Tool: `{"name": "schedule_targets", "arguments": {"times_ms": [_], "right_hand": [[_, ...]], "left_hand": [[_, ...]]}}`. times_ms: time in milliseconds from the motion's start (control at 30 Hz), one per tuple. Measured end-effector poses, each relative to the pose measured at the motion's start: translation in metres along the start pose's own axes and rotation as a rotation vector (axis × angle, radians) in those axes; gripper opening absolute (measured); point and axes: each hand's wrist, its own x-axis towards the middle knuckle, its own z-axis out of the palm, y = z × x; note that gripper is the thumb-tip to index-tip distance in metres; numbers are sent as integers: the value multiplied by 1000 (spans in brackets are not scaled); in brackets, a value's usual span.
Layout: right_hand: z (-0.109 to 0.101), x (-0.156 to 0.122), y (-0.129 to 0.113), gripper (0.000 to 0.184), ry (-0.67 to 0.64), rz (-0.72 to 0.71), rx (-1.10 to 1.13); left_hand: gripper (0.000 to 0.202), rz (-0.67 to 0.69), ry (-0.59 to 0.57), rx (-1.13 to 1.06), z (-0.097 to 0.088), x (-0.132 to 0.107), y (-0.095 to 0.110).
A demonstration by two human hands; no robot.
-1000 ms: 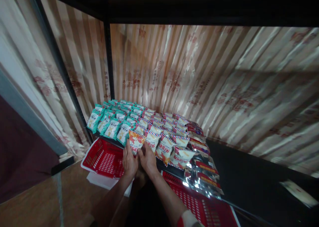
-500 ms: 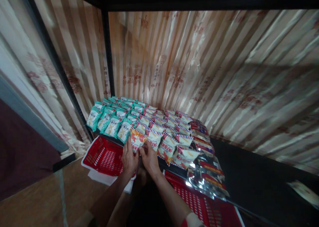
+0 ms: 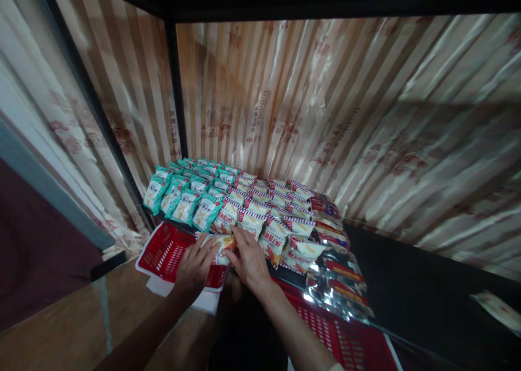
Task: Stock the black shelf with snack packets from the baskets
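Between my two hands is a white and orange snack bag, lying across the space in front of the shelf's front row. My left hand has its fingers over the bag's left part. On its right end, my right hand grips with thumb and fingers. Just behind stand rows of white snack bags with red and blue striped edges. To their left are several teal snack bags, and to their right lie dark, shiny packets.
A red basket sits below the shelf at left, and another red basket at lower right. A black post rises at the back left corner. The black shelf extends right, with a pale flat item on it.
The bag has moved down and toward me from the front row and turned sideways, uncovering the white bag behind it. My left hand has shifted left.
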Motion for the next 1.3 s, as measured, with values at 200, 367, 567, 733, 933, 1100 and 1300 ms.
{"name": "schedule_targets", "arguments": {"times_ms": [200, 367, 567, 733, 933, 1100, 1300], "right_hand": [[17, -10, 9, 42, -50, 209, 269], [37, -22, 22, 31, -24, 373, 542], [59, -35, 31, 36, 46, 588, 901], [65, -38, 25, 41, 122, 662, 968], [77, -35, 21, 42, 195, 710, 1032], [84, -31, 20, 37, 231, 669, 1017], [93, -24, 26, 31, 245, 602, 828]], "left_hand": [[43, 146, -77, -50, -8, -5, -15], [43, 183, -98, -89, -9, -1, -20], [45, 59, -2, -111, 7, 1, -21], [43, -227, 148, -157, 17, 4, -18], [45, -574, 220, -489, 24, 9, 2], [57, -632, 165, -764, 32, 10, 22], [80, -742, 139, -710, 39, 24, 32]]}}
